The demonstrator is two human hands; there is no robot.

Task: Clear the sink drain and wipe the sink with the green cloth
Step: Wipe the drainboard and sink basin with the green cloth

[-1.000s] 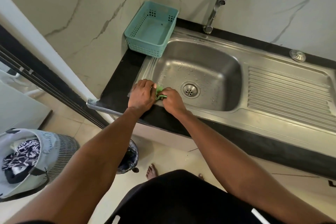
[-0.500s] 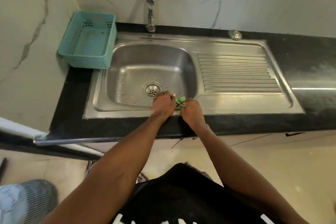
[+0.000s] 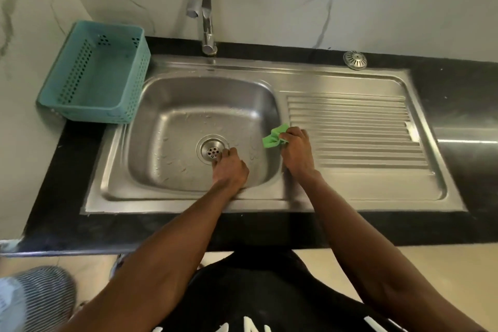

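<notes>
Clearing the drain first, cloth on standby

My left hand (image 3: 229, 167) pinches at the drain (image 3: 213, 149) rim; go slow. My right hand (image 3: 296, 151) grips the green cloth (image 3: 273, 137) just right of the drain.

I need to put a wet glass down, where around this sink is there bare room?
The ribbed drainboard right of the right hand is bare, as is the black counter beyond it. The teal basket looks empty. The basin is crowded at the drain, where the left hand reaches.
</notes>
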